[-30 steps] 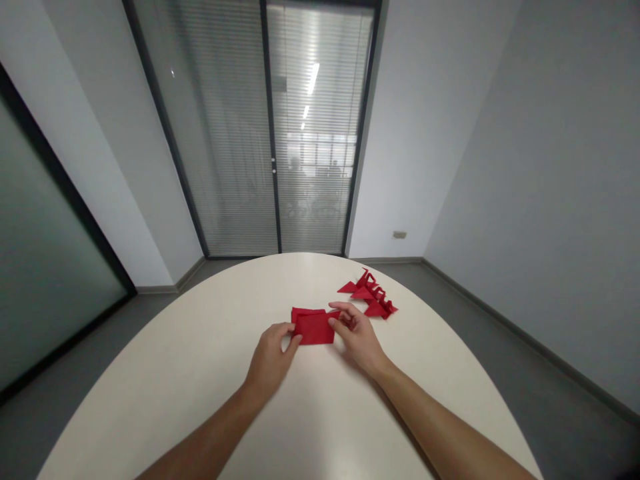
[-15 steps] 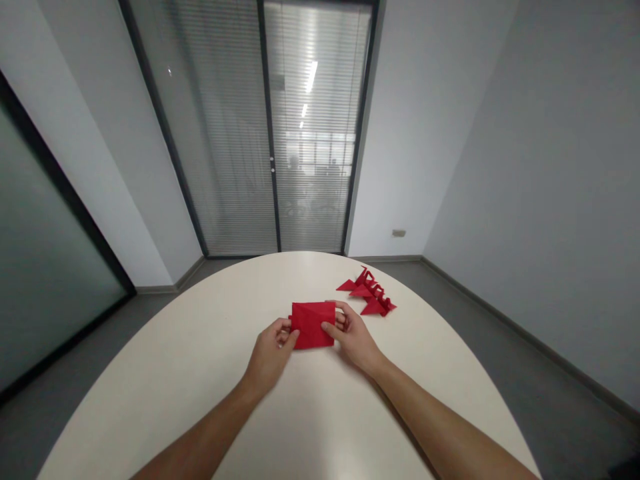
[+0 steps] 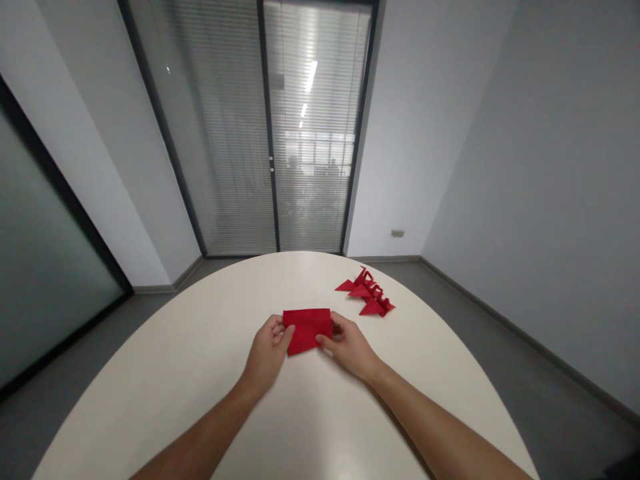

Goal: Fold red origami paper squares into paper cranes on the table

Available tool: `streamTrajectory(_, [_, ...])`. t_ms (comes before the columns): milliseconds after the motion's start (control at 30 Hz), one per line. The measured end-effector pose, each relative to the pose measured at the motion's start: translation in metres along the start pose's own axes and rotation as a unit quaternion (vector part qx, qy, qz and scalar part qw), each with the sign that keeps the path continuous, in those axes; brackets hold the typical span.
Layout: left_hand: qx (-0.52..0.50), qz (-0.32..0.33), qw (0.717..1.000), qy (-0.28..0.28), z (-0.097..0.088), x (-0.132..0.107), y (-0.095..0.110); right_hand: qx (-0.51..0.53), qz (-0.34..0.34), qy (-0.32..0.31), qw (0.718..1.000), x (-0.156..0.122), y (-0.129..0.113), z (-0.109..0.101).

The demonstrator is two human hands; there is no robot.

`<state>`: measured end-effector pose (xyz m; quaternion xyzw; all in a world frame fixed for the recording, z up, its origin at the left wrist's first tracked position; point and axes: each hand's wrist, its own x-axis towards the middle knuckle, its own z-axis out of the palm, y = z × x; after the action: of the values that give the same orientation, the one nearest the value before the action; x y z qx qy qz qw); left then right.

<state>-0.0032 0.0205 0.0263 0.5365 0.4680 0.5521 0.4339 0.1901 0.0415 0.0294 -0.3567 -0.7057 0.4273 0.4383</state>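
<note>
A folded sheet of red paper [image 3: 307,328] is held just above the white oval table [image 3: 200,373], in front of me. My left hand [image 3: 265,352] pinches its left edge between thumb and fingers. Its right edge is pinched by my right hand [image 3: 347,346], thumb on top. The sheet's lower part is partly hidden by my thumbs.
A small heap of folded red paper shapes [image 3: 369,294] lies on the table beyond my right hand. A glass door with blinds [image 3: 270,133] stands behind the table. Grey floor surrounds the table's edge.
The red sheet has been lifted off the table, pulled a little toward me and shifted slightly left; both hands now grip its edges instead of pressing it flat.
</note>
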Motion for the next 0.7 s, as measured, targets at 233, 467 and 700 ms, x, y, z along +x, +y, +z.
streamTrajectory(233, [-0.023, -0.013, 1.0, 0.005, 0.0, -0.002, 0.002, -0.141, -0.116, -0.042, 0.982, -0.004, -0.011, -0.003])
streamTrajectory(467, [-0.034, 0.003, 0.999, 0.04, -0.001, -0.002, 0.01, -0.163, -0.144, -0.059, 0.974, -0.006, -0.012, -0.004])
streamTrajectory(700, [-0.107, -0.014, 0.993, 0.042, 0.003, -0.004, 0.027, -0.001, -0.108, 0.036, 0.993, -0.007, -0.015, -0.002])
